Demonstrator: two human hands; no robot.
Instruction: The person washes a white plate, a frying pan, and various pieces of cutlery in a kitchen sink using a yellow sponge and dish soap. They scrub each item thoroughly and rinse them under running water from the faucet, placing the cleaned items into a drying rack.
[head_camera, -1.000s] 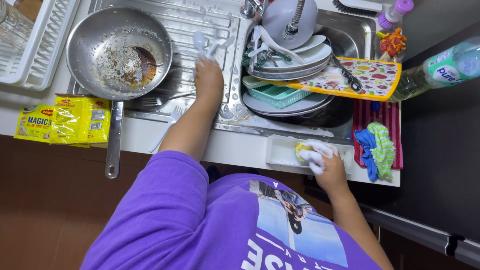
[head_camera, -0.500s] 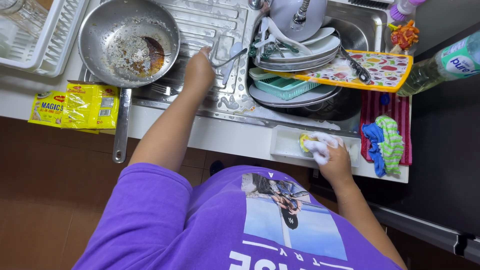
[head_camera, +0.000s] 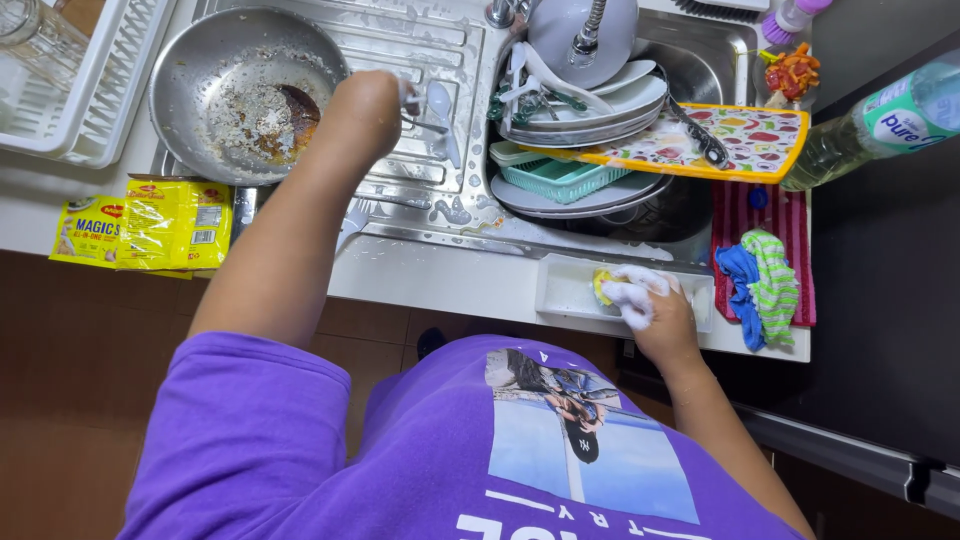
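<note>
My left hand (head_camera: 368, 102) reaches over the wet steel drainboard (head_camera: 440, 210) and is closed on a thin metal utensil (head_camera: 428, 126) whose end sticks out to the right. A white spoon (head_camera: 441, 104) lies just beside it. My right hand (head_camera: 652, 304), covered in white foam, is closed on a yellow sponge (head_camera: 603, 287) inside a small white tray (head_camera: 563, 290) at the counter's front edge.
A dirty frying pan (head_camera: 240, 95) sits left of my left hand. The sink holds stacked plates (head_camera: 590, 110), a green basket (head_camera: 560, 180) and a patterned cutting board (head_camera: 745, 140). Yellow packets (head_camera: 150, 225), a white dish rack (head_camera: 80, 80), cloths (head_camera: 765, 285) and a bottle (head_camera: 880, 120) surround it.
My left hand has stayed over the drainboard, shifting slightly with the utensil in it. My right hand has kept its place on the sponge in the tray.
</note>
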